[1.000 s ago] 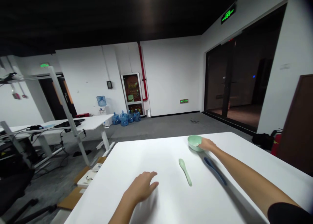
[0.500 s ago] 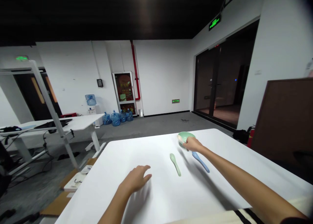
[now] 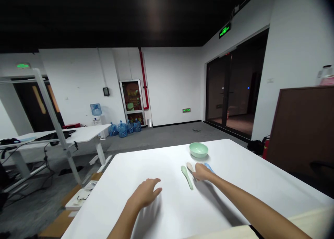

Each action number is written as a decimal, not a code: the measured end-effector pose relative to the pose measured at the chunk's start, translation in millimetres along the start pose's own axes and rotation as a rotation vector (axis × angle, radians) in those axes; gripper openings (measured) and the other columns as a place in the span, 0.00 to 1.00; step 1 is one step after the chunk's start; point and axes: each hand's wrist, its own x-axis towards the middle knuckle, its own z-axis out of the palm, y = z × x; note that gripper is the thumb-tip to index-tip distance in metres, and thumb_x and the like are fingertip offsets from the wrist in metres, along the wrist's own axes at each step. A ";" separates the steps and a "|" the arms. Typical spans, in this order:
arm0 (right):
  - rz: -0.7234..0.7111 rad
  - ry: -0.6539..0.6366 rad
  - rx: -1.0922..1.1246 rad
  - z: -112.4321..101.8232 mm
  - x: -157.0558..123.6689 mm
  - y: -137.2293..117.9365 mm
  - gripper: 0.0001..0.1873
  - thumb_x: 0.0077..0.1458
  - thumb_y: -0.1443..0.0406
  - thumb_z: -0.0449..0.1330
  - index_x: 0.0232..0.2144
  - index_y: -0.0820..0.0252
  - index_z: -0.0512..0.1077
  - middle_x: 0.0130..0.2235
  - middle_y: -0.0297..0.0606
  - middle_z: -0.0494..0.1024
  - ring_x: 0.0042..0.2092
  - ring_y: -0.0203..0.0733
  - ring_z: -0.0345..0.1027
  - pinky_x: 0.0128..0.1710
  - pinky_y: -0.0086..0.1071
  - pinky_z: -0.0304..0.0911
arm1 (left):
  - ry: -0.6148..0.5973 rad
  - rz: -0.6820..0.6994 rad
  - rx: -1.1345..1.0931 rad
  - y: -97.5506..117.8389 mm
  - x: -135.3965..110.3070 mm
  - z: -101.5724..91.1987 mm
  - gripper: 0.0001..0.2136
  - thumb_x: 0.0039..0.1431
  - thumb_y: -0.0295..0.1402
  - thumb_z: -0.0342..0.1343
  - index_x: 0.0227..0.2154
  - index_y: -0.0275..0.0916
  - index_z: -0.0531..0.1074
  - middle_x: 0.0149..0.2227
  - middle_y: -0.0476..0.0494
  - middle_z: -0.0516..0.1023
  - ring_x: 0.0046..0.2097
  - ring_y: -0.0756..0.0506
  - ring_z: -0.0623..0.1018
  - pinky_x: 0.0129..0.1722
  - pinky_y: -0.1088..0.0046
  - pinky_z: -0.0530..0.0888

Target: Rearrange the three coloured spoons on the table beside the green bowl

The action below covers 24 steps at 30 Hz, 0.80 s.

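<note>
My right hand grips the handle of a cream spoon just above the white table, with the spoon's bowl sticking out past my fingers. A pale green spoon lies right next to that hand on its left. A blue spoon lies beyond my wrist, mostly hidden by the hand. Farther back sits a mint-green bowl, apart from my hand. My left hand rests over the tabletop with its fingers apart, holding nothing.
A dark brown panel stands past the table's right side, near a red fire extinguisher. Another white desk stands at left. Blue water bottles line the far wall. Cardboard lies on the floor beside the table.
The cream spoon has left the bowl and is now in my right hand, which has drawn back toward me. The view has turned slightly.
</note>
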 end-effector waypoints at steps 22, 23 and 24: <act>-0.107 0.157 -0.163 -5.0 -21.3 -21.4 0.19 0.57 0.54 0.52 0.37 0.63 0.74 0.40 0.49 0.78 0.41 0.49 0.73 0.36 0.33 0.60 | -0.019 -0.017 -0.036 1.7 0.0 -0.2 0.26 0.60 0.51 0.44 0.58 0.48 0.64 0.58 0.42 0.70 0.57 0.38 0.70 0.55 0.60 0.66; -0.117 0.167 -0.156 -3.6 -23.3 -25.5 0.19 0.57 0.54 0.52 0.37 0.63 0.74 0.40 0.49 0.78 0.41 0.49 0.73 0.37 0.33 0.60 | -0.016 -0.015 -0.034 2.1 -0.2 -0.4 0.26 0.60 0.51 0.44 0.58 0.48 0.64 0.58 0.42 0.70 0.57 0.37 0.70 0.55 0.60 0.66; -0.124 0.172 -0.150 -1.0 -24.5 -29.2 0.19 0.56 0.54 0.53 0.38 0.63 0.73 0.41 0.49 0.78 0.42 0.49 0.73 0.37 0.33 0.61 | -0.013 -0.013 -0.033 2.3 -0.2 -0.5 0.26 0.60 0.51 0.44 0.58 0.48 0.64 0.57 0.42 0.71 0.57 0.37 0.70 0.55 0.60 0.66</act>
